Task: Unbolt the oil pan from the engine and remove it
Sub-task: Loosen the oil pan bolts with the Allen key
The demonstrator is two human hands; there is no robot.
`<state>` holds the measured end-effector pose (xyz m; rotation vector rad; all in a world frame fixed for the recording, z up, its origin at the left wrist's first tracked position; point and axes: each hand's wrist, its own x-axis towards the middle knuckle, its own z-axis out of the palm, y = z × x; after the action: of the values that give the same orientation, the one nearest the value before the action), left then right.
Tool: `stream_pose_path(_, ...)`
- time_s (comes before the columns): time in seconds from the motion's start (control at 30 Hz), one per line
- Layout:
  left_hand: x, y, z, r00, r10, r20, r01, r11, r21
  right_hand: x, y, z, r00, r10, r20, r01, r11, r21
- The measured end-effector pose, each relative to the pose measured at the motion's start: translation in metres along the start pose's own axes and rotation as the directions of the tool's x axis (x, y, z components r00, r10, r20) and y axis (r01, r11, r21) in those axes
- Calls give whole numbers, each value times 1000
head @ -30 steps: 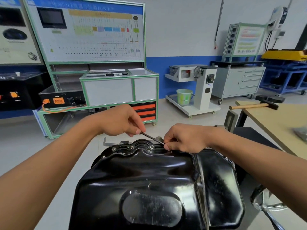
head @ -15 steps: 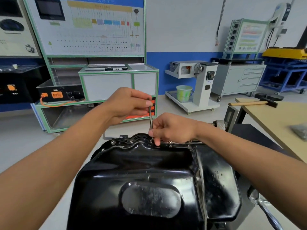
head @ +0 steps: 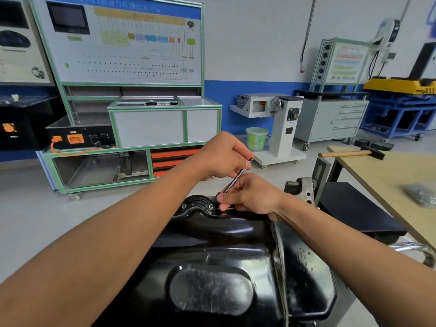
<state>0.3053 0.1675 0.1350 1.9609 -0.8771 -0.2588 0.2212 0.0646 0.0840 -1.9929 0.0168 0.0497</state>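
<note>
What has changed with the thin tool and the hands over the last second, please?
The left hand has swung the thin tool from leaning left, through upright, to leaning right. The right hand still steadies its lower end at the oil pan flange; the pan remains seated.

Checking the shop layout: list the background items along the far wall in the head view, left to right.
Green-framed training board → green bucket → white pedestal machine → grey drawer cabinet → blue rack.

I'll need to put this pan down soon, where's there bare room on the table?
The table is bare between the hammer at its far end and the grey bag near its right edge. The near left edge also looks bare. It is crowded at the pan's far rim, where both hands work the thin tool.
</note>
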Motion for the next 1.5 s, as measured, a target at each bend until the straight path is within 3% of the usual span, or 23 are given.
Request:
stream_pose_path(0.27,0,4,-1,999,34,25,-37,995,95,-3,-1,2,1000,-17,15,17,1000,-9)
stream_pose_path(0.87,-2,-4,-2,1000,9,4,-9,999,45,0,-2,6,1000,12,-5,-13,998,-62)
stream_pose_path(1.23,2,-1,-2,999,21,50,-26,994,102,4,-5,10,995,50,-91,-71,966,-249)
stream_pose_path(1.5,-6,-13,-16,998,57,-22,-58,998,-20,3,-12,13,994,12,-109,-47,946,-320)
